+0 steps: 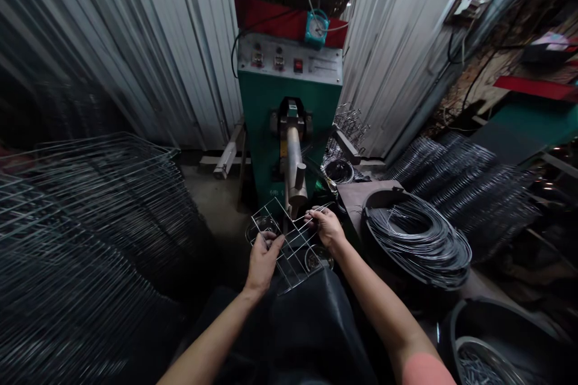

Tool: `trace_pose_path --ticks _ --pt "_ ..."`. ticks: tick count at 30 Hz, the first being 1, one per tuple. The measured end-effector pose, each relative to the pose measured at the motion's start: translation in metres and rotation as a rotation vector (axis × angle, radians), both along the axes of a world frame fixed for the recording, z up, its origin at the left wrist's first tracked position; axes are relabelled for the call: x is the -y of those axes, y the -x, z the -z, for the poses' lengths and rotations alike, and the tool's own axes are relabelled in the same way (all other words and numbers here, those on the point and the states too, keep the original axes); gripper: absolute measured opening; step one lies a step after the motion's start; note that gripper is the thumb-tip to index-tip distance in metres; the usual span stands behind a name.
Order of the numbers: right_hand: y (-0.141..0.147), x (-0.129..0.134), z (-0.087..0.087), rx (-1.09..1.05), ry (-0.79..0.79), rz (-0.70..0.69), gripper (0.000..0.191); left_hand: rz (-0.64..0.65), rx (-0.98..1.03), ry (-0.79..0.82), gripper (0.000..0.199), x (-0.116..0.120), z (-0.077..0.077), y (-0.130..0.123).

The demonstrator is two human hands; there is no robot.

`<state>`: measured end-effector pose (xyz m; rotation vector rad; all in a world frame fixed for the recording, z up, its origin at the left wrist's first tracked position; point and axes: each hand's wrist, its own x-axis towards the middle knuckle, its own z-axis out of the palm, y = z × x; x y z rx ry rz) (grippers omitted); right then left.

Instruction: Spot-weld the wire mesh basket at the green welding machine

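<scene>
A small wire grid (295,246) is held tilted below the metal arm (295,162) of a green machine (257,108). My left hand (264,258) grips the grid's left part, thumb and fingers pressed on its wires. At the grid's upper right, my right hand (326,225) is closed in a pinch on a wire there. The grid's upper middle lies right by the lower tip of the machine's arm; whether they touch is too small to tell.
Stacked wire racks (90,210) fill the left side. On the right are a black tub of coiled wire (415,240), a bin with small metal pieces (478,367) and bundles of wire rings (465,174). A corrugated wall (180,42) stands behind.
</scene>
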<state>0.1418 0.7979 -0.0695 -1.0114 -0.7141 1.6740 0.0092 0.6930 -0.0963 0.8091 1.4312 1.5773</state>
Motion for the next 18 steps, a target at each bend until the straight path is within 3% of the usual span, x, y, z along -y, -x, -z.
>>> trace_pose_path --ticks 18 --pt "0.002 -0.011 0.007 0.022 -0.013 -0.008 0.022 -0.024 0.064 -0.009 0.032 -0.009 0.009 -0.003"
